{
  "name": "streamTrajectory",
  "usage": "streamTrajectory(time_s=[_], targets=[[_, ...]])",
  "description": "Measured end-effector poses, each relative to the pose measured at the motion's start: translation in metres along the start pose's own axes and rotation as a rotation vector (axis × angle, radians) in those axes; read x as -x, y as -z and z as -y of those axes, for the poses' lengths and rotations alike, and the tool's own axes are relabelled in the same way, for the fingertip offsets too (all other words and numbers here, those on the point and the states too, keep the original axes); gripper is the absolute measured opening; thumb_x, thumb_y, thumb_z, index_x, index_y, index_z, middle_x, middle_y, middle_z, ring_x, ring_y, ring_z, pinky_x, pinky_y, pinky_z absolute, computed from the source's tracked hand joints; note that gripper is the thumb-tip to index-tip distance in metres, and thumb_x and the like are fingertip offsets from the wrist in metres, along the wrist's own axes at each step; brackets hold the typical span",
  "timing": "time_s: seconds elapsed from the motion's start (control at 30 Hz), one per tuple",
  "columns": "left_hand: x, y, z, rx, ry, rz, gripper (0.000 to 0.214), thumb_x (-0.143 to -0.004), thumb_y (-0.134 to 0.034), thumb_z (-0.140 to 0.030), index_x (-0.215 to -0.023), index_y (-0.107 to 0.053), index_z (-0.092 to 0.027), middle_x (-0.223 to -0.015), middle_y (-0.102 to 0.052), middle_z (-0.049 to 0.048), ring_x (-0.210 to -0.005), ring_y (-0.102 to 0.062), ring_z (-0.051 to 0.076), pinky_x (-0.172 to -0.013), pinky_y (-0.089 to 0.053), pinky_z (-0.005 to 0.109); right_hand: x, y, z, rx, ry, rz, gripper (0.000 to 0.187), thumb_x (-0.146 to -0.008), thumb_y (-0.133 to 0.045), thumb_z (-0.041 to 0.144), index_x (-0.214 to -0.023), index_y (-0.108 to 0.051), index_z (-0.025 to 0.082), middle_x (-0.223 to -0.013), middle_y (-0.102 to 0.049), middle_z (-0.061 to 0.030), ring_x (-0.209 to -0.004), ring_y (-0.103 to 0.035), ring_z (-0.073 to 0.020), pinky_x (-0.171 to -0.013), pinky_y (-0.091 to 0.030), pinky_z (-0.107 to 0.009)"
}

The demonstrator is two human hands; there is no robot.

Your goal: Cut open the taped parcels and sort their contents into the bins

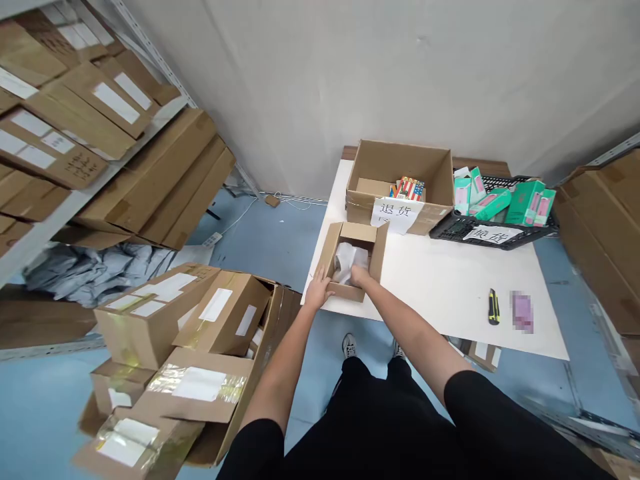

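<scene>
An opened cardboard box [347, 291] stands at the near left corner of the white table [450, 287], its flaps spread. Inside it lies whitish, crumpled wrapping [345, 260]. My left hand [318, 290] rests on the box's left flap and near corner, fingers stretched out. Into the box reaches my right hand [359, 275], its fingers curled at the wrapping and partly hidden. It appears to grip the wrapping.
Behind stand a larger open carton [400, 157] with colourful boxes and a black crate [505, 237] of green-and-pink boxes. A box cutter [494, 307] lies at right. Stacked parcels [215, 307] fill a big carton at left, beside a loaded shelf [95, 187].
</scene>
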State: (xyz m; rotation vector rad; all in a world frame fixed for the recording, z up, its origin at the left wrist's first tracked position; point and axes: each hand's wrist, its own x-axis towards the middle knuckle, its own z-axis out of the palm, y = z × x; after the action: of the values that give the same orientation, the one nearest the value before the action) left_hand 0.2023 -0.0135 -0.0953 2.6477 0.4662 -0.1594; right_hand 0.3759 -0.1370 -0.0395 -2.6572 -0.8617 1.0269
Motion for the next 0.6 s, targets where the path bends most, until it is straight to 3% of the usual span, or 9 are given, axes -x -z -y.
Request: streamTrajectory(time_s=[0.1,0.17,0.23,0.37,0.43,0.53,0.6], targets=[[0.000,-0.011,-0.009,0.005,0.048,-0.144,0.012,-0.094,-0.074,-0.024,-0.105,-0.075,-0.022,-0.173,-0.038,0.0165,-0.158,-0.039,0.038,-0.121,-0.044,0.058,0.014,-0.006,-0.023,-0.014,0.029,-0.068,0.073,-0.087,-0.069,0.007,-0.157,-0.050,0.008,-0.141,-0.068,-0.0248,-0.129,-0.068,-0.0338,-0.106,-0.055,-0.037],[0.001,-0.015,-0.019,0.027,0.039,-0.218,0.007,-0.095,-0.072,-0.023,-0.100,-0.076,-0.023,-0.170,-0.044,0.0136,-0.156,-0.042,0.038,-0.121,-0.045,0.059,0.028,-0.003,-0.045,-0.047,0.071,-0.228,0.091,-0.088,-0.063,0.007,-0.171,-0.026,0.009,-0.160,-0.053,-0.0264,-0.144,-0.057,-0.0343,-0.115,-0.050,-0.043],[0.002,-0.018,-0.031,0.055,0.003,-0.296,0.006,-0.095,-0.071,-0.021,-0.096,-0.076,-0.024,-0.169,-0.046,0.0112,-0.156,-0.042,0.037,-0.120,-0.046,0.058,0.047,0.002,-0.072,-0.075,0.158,-0.400,0.092,-0.091,-0.058,0.011,-0.174,-0.018,0.010,-0.166,-0.045,-0.0245,-0.152,-0.048,-0.0334,-0.122,-0.045,-0.048],[0.001,-0.021,-0.074,0.104,-0.102,-0.466,0.009,-0.097,-0.069,-0.020,-0.094,-0.076,-0.023,-0.170,-0.045,0.0086,-0.161,-0.035,0.035,-0.121,-0.047,0.056,0.101,0.015,-0.133,0.027,0.337,-0.587,0.060,-0.097,-0.063,0.031,-0.155,-0.058,0.014,-0.170,-0.041,-0.0209,-0.163,-0.027,-0.0389,-0.128,-0.033,-0.059],[-0.006,-0.019,-0.106,0.120,-0.175,-0.518,0.009,-0.098,-0.069,-0.021,-0.095,-0.077,-0.023,-0.171,-0.043,0.0090,-0.162,-0.032,0.035,-0.122,-0.047,0.056,0.131,0.023,-0.162,0.109,0.353,-0.652,0.062,-0.090,-0.076,0.038,-0.148,-0.065,0.018,-0.175,-0.032,-0.0180,-0.165,-0.015,-0.0432,-0.129,-0.026,-0.066],[-0.027,-0.016,-0.166,0.135,-0.318,-0.545,0.008,-0.098,-0.070,-0.022,-0.094,-0.077,-0.023,-0.171,-0.043,0.0099,-0.162,-0.032,0.036,-0.123,-0.046,0.059,0.171,0.039,-0.208,0.162,0.211,-0.762,0.068,-0.080,-0.087,0.030,-0.145,-0.067,0.021,-0.180,-0.018,-0.0150,-0.166,-0.008,-0.0461,-0.128,-0.019,-0.072],[-0.045,-0.017,-0.214,0.151,-0.411,-0.543,0.008,-0.099,-0.070,-0.023,-0.093,-0.077,-0.023,-0.170,-0.043,0.0103,-0.162,-0.033,0.036,-0.123,-0.044,0.061,0.192,0.052,-0.245,0.145,0.084,-0.848,0.051,-0.079,-0.086,0.022,-0.130,-0.075,0.021,-0.181,-0.014,-0.0118,-0.166,-0.006,-0.0455,-0.128,-0.017,-0.074]])
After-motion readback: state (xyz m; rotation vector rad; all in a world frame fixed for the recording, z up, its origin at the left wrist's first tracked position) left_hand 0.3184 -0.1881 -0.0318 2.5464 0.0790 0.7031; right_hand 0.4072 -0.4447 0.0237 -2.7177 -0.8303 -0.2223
